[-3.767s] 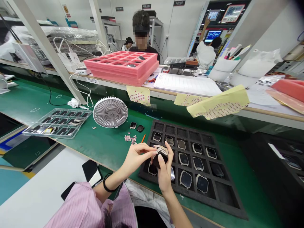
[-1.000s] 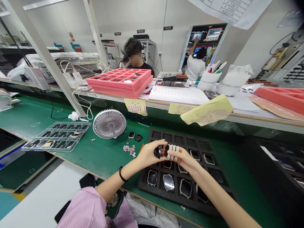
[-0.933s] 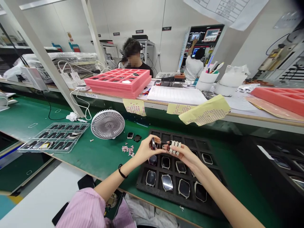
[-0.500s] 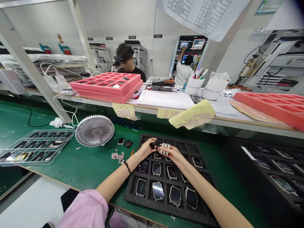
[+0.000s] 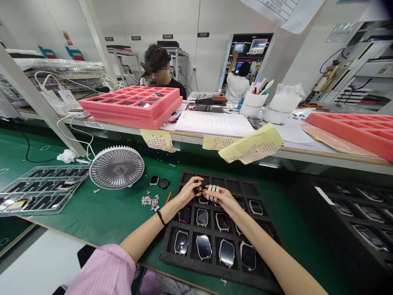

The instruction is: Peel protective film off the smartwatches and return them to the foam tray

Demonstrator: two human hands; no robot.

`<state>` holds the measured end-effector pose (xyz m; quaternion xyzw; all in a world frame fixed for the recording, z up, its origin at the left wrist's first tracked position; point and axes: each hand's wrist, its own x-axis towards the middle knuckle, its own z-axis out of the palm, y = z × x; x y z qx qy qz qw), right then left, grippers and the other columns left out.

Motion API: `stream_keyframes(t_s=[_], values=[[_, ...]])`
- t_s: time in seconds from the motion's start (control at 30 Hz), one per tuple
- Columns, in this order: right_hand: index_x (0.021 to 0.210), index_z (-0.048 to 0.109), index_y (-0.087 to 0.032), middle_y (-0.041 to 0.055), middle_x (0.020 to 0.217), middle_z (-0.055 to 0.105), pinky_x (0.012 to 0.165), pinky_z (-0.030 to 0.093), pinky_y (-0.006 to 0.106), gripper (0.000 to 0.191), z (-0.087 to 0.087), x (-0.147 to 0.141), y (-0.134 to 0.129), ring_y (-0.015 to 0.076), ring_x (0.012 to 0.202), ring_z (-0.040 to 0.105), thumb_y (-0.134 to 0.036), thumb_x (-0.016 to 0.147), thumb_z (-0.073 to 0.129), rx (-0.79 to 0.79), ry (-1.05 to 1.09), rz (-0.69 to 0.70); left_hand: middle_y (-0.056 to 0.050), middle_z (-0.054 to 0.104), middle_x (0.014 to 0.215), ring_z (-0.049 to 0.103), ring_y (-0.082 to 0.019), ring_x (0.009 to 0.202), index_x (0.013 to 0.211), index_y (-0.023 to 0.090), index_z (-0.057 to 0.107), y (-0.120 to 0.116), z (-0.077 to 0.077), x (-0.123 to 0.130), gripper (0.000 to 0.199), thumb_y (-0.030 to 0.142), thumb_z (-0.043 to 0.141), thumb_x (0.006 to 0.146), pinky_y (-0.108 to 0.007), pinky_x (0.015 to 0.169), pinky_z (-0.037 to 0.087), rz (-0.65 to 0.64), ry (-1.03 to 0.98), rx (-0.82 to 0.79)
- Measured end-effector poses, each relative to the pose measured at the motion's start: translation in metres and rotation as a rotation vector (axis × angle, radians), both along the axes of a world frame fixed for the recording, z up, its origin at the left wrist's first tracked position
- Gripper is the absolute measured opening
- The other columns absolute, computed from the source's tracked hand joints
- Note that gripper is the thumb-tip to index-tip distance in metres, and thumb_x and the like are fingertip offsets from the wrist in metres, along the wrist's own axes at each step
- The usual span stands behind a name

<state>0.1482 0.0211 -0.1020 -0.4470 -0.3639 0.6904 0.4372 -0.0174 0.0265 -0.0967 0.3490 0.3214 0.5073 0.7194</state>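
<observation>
A green bench mat (image 5: 92, 217) carries a black foam tray (image 5: 181, 261) whose compartments hold rows of smartwatch bodies (image 5: 202, 217), with a desk fan (image 5: 116, 167) off to the left. Above the tray's upper rows, the left hand (image 5: 190, 190) and right hand (image 5: 222, 200) come together, their fingertips closed on a small dark piece (image 5: 199, 190), too small to identify. White strips (image 5: 213, 191) wrap the right fingers.
</observation>
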Motion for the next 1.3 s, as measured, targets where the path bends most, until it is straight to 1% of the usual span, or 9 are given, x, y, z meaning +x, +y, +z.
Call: stream_keyframes(t_s=[0.37,0.5,0.63,0.73,0.87,0.97,1.07,1.17,1.3], values=[[0.080,0.072,-0.014,0.0071,0.073,0.074,0.077,0.055,0.037,0.045,0.004,-0.004,-0.004,0.0252,0.074,0.071,-0.029,0.041,0.091,0.004,-0.021,-0.032,0.000,0.048,0.080,0.049,-0.010,0.067,0.086,0.016,0.061,0.002,-0.004,-0.001,0.024,0.023,0.070,0.064,-0.019,0.050,0.035,0.012,0.022,0.028],[0.078,0.072,-0.013,0.0096,0.075,0.074,0.079,0.056,0.041,0.046,0.007,0.001,0.001,0.0269,0.074,0.072,-0.028,0.039,0.091,0.001,0.010,-0.049,0.000,0.047,0.081,0.049,-0.010,0.067,0.086,0.016,0.061,0.004,-0.005,-0.001,0.023,0.023,0.069,0.065,-0.019,0.050,0.035,0.015,0.034,0.031],[0.081,0.071,-0.017,0.0075,0.082,0.075,0.086,0.055,0.040,0.042,0.029,0.036,0.012,0.0251,0.081,0.072,-0.025,0.044,0.090,0.083,0.063,-0.215,0.000,0.046,0.081,0.048,-0.009,0.066,0.086,0.017,0.060,0.010,-0.007,-0.002,0.023,0.023,0.068,0.066,-0.018,0.048,0.033,0.041,0.047,0.038],[0.086,0.071,-0.017,0.0078,0.087,0.075,0.089,0.055,0.038,0.043,0.051,0.072,0.014,0.0249,0.088,0.071,-0.025,0.048,0.089,0.282,0.056,-0.374,0.001,0.044,0.082,0.048,-0.009,0.067,0.087,0.018,0.059,0.013,-0.007,-0.003,0.022,0.024,0.067,0.068,-0.018,0.048,0.033,0.028,0.065,0.052],[0.088,0.070,-0.016,0.0078,0.088,0.075,0.091,0.054,0.038,0.043,0.067,0.094,0.006,0.0239,0.090,0.071,-0.027,0.051,0.089,0.359,0.018,-0.410,0.000,0.044,0.083,0.049,-0.009,0.069,0.089,0.019,0.058,0.014,-0.008,-0.004,0.020,0.026,0.064,0.072,-0.019,0.050,0.035,0.012,0.112,0.091],[0.091,0.070,-0.015,0.0083,0.088,0.075,0.089,0.054,0.039,0.045,0.066,0.084,0.002,0.0240,0.090,0.071,-0.028,0.052,0.088,0.361,-0.027,-0.366,0.000,0.046,0.085,0.051,-0.011,0.071,0.091,0.019,0.057,0.013,-0.010,-0.004,0.019,0.027,0.061,0.074,-0.020,0.053,0.038,0.019,0.174,0.137],[0.091,0.071,-0.014,0.0084,0.086,0.075,0.085,0.055,0.038,0.047,0.060,0.060,0.004,0.0240,0.085,0.071,-0.029,0.049,0.088,0.321,-0.056,-0.287,-0.001,0.050,0.087,0.055,-0.013,0.078,0.092,0.020,0.056,0.015,-0.013,-0.004,0.017,0.026,0.058,0.076,-0.023,0.062,0.044,0.049,0.264,0.201],[0.085,0.072,-0.014,0.0078,0.084,0.075,0.080,0.056,0.036,0.046,0.049,0.030,0.014,0.0224,0.080,0.071,-0.029,0.045,0.089,0.265,-0.051,-0.205,-0.001,0.053,0.094,0.057,-0.014,0.088,0.092,0.019,0.056,0.025,-0.014,-0.006,0.015,0.024,0.055,0.078,-0.026,0.074,0.047,0.097,0.371,0.289],[0.074,0.071,-0.015,0.0038,0.072,0.073,0.073,0.055,0.034,0.045,0.032,-0.010,0.035,0.0197,0.069,0.069,-0.029,0.036,0.091,0.218,-0.016,-0.160,-0.002,0.053,0.097,0.055,-0.015,0.091,0.091,0.018,0.056,0.046,-0.016,-0.014,0.012,0.018,0.052,0.079,-0.029,0.080,0.048,0.184,0.533,0.401]])
